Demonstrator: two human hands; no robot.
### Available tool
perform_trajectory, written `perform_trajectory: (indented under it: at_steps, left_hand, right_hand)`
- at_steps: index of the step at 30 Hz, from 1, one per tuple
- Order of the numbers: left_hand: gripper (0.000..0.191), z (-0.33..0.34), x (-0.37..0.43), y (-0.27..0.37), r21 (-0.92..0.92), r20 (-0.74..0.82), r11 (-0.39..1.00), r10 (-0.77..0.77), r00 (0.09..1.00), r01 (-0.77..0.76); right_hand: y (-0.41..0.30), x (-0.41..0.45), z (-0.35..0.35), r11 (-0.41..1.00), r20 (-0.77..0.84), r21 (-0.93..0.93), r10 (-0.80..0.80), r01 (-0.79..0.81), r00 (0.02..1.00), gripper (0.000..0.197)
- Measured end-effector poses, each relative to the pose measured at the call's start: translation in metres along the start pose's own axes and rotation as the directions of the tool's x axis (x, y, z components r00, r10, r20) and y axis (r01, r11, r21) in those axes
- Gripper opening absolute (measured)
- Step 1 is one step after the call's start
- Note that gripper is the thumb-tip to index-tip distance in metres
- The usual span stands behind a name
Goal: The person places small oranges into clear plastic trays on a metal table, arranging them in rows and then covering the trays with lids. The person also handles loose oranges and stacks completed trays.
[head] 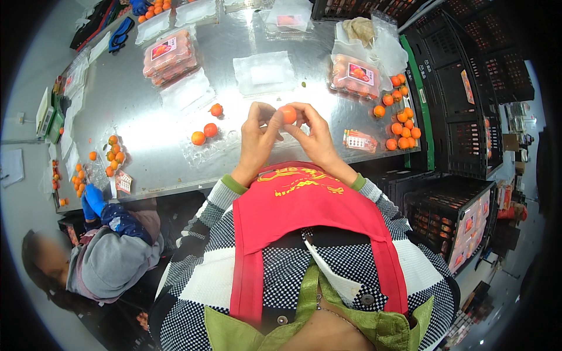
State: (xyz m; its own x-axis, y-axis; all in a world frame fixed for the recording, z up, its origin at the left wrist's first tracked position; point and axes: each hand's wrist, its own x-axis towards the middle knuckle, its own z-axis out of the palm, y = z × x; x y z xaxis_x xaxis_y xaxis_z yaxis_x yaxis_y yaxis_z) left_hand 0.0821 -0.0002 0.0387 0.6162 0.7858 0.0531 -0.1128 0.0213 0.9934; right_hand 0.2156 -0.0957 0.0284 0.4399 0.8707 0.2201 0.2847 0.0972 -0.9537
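Both hands are raised over the near side of a steel table, meeting at one round orange-red persimmon [288,115]. My right hand [317,137] has thumb and fingers around its right side. The fingertips of my left hand [260,137] press on its left side. Left of my hands, a clear plastic tray [193,154] lies open on the steel, and two persimmons [204,134] rest at it. Another persimmon [216,110] with its calyx showing sits just above. Beyond my hands lies a white foam liner sheet [264,73]. Part of a clear tray under my hands is hidden.
Closed clamshell packs [169,55] are stacked at the back left; another clamshell pack [354,77] stands right. Loose persimmons [403,129] and printed labels [360,141] lie near the right edge. Black crates [461,92] rise there. At left, a co-worker's blue-gloved hands [93,199] are at the table.
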Motion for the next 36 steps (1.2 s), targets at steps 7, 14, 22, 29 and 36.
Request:
perform_trajectory:
  at_steps: [7, 14, 22, 29, 36]
  left_hand:
    - [0.012, 0.002, 0.0, -0.004, 0.014, -0.003, 0.986, 0.163, 0.987, -0.163]
    - [0.025, 0.0, 0.003, -0.007, 0.262, 0.103, 0.871, 0.403, 0.909, -0.416]
    - [0.027, 0.001, 0.002, -0.008, 0.15, 0.069, 0.931, 0.327, 0.942, -0.334]
    - [0.038, -0.001, 0.001, -0.008, 0.216, 0.089, 0.923, 0.306, 0.948, -0.318]
    - [0.034, -0.013, 0.003, -0.015, 0.22, 0.094, 0.969, 0.096, 0.991, -0.115]
  right_hand:
    - [-0.002, 0.001, -0.002, 0.905, 0.062, 0.377, 0.188, -0.198, 0.98, 0.047]
    - [-0.006, 0.0, -0.008, 0.791, 0.134, 0.503, 0.327, -0.349, 0.935, 0.049]
    - [-0.002, 0.001, -0.01, 0.778, 0.135, 0.528, 0.318, -0.34, 0.938, 0.053]
    - [-0.001, 0.001, -0.009, 0.896, 0.058, 0.396, 0.193, -0.2, 0.979, 0.05]
    - [0.0, 0.002, -0.012, 0.979, -0.044, -0.204, -0.025, 0.015, 0.999, 0.046]
